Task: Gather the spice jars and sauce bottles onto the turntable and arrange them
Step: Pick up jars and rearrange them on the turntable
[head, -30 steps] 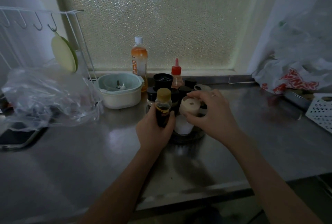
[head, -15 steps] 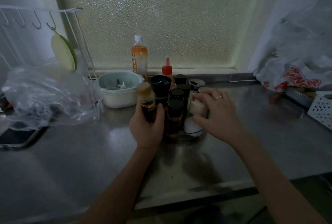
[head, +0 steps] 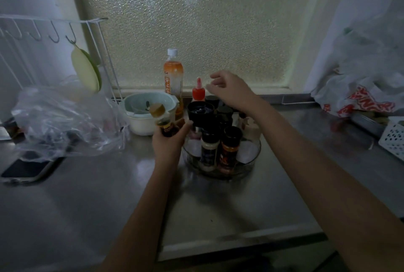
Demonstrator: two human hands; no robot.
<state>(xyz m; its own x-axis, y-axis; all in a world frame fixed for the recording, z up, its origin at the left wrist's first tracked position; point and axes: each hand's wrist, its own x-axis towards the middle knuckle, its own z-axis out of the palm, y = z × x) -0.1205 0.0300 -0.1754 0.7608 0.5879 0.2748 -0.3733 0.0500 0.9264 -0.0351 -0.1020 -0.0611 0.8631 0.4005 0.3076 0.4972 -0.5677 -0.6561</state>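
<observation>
**Turntable crowded with jars on a steel counter, one sauce bottle held beside it**

Turntable (head: 251,163), clear-walled and round, sits on a dull stainless steel counter (head: 87,206) below a frosted, pebbled window (head: 207,27). It carries a cluster of dark-capped spice jars (head: 228,147), with a larger black-lidded jar (head: 200,111) rising at its left rear. Behind it, near the sill, stand a tall orange drink bottle (head: 173,77) and a small red-capped squeeze bottle (head: 198,92). A pale green bowl (head: 144,114) rests to the left, next to a crumpled clear plastic bag (head: 59,123) and a phone (head: 24,171) lying flat. A white wire rack (head: 54,29) with hooks stands at far left; a white perforated basket (head: 393,138) and a red-printed plastic bag (head: 360,99) lie at right. The light is dim.

In the head view, the left hand (head: 169,143) wraps its fingers around a dark sauce bottle (head: 165,122) with a tan cap, tilted leftward, just beside the turntable's left edge. The right hand (head: 231,89) hovers above the rear of the turntable, fingers loosely spread and curled, holding nothing and touching nothing
</observation>
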